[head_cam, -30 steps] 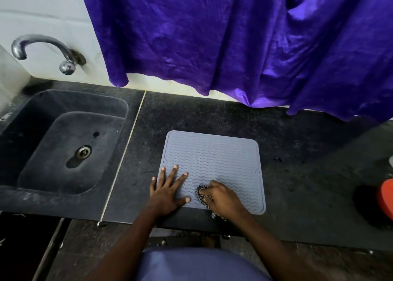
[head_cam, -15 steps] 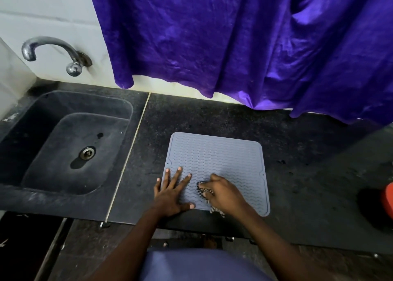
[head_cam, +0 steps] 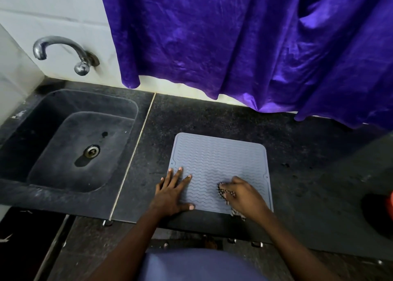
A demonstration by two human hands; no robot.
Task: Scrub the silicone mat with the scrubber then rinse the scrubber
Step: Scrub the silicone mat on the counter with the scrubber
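A grey silicone mat (head_cam: 219,159) with wavy ridges lies flat on the dark counter, close to the front edge. My left hand (head_cam: 172,192) rests flat on the mat's near left corner, fingers spread, holding nothing. My right hand (head_cam: 244,198) presses a dark speckled scrubber (head_cam: 225,191) onto the mat's near right part. Most of the scrubber is hidden under the fingers; a bit of it shows below the palm at the mat's front edge.
A dark sink (head_cam: 70,144) with a metal drain is set into the counter at the left, under a chrome tap (head_cam: 61,51) on the tiled wall. A purple curtain (head_cam: 244,47) hangs behind the counter. A red object (head_cam: 390,204) sits at the far right edge.
My right hand has slid the scrubber to the right across the mat's near part. My left hand stays flat on the near left corner. The camera has shifted slightly.
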